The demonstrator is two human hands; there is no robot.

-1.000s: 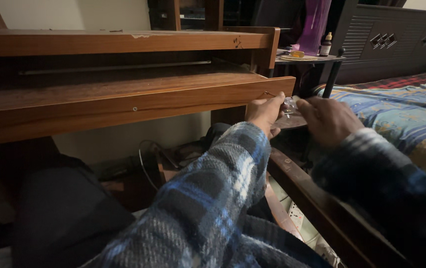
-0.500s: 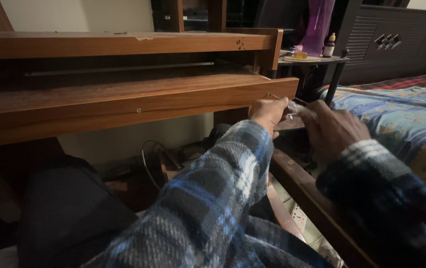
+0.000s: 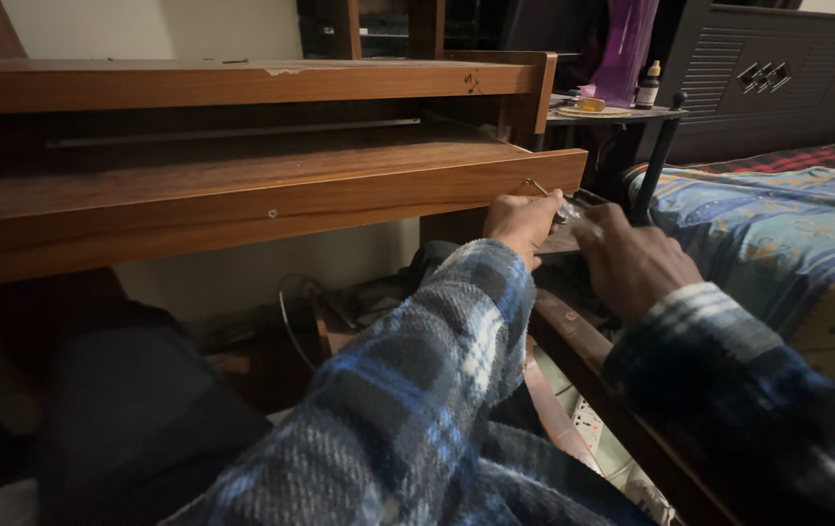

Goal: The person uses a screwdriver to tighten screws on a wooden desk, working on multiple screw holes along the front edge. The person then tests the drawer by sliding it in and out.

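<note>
**Thin metal tool at the shelf's end**

Head view: a thin, pale metal tool [image 3: 541, 189] is pinched in the left hand [image 3: 519, 222] against the end of the brown wooden pull-out shelf [image 3: 271, 200]. The right hand [image 3: 630, 259] curls just beside it; its grip cannot be told.

Both arms in blue plaid sleeves reach toward the right end of a pulled-out wooden shelf [image 3: 271, 200] under the worktop [image 3: 242, 83]. The left hand [image 3: 522, 224] is closed around a thin metal tool [image 3: 540, 188] whose tip pokes up beside the shelf's corner. The right hand [image 3: 631, 263] sits just beside it, fingers curled over something small and shiny (too dim to tell what). A bed with a patterned blue cover [image 3: 787, 224] lies to the right, and a small bottle [image 3: 646, 86] stands on a side table [image 3: 612, 114] behind.
</note>
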